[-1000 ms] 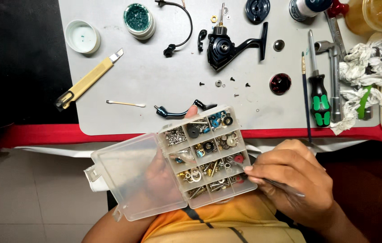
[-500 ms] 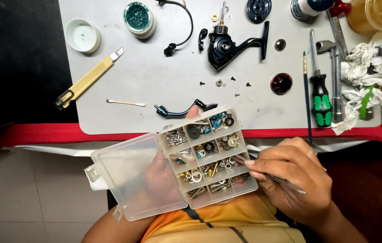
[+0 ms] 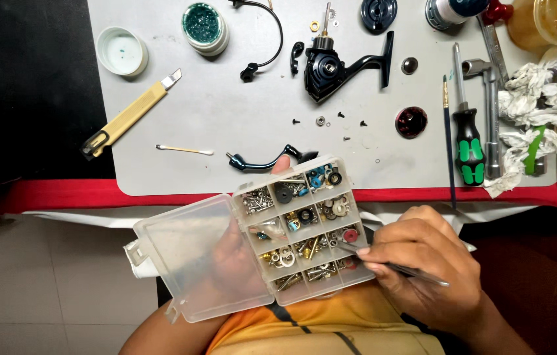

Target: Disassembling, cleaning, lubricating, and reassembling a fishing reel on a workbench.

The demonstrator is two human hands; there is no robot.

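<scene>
Low in the frame's middle, the left hand (image 3: 239, 260) cradles the open parts box (image 3: 278, 230) from beneath, level so nothing spills, while the right hand (image 3: 423, 263) pinches tweezers (image 3: 390, 266) into its lower right compartment.

The left hand (image 3: 242, 260) holds a clear box (image 3: 252, 240) full of tiny parts, lid open. The right hand (image 3: 423, 260) pokes thin tweezers (image 3: 390, 265) into one little compartment. A grey table (image 3: 226, 131) sits beyond.
</scene>
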